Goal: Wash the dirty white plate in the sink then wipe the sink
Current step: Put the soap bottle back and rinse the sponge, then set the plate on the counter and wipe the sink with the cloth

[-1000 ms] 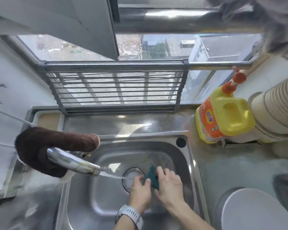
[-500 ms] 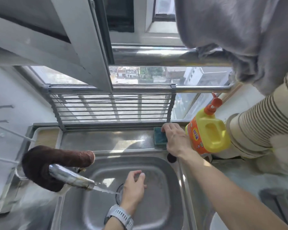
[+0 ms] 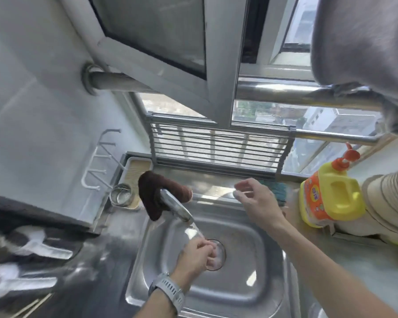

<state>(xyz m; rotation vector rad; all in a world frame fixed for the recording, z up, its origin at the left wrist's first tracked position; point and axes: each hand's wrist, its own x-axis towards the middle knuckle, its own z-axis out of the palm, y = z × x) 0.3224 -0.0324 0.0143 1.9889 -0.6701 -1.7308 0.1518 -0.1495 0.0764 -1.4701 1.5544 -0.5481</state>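
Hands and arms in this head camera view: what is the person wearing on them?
Both forearms are bare, with no sleeves in view and no gloves on either hand. The left hand has a wristwatch with a pale grey, perforated strap around its wrist. The right hand and its wrist show no watch or jewellery.

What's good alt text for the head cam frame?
A person's left hand rinses under the running tap over the steel sink, while the open right hand reaches toward the brown cloth on the tap. A green sponge and yellow soap bottle sit behind.
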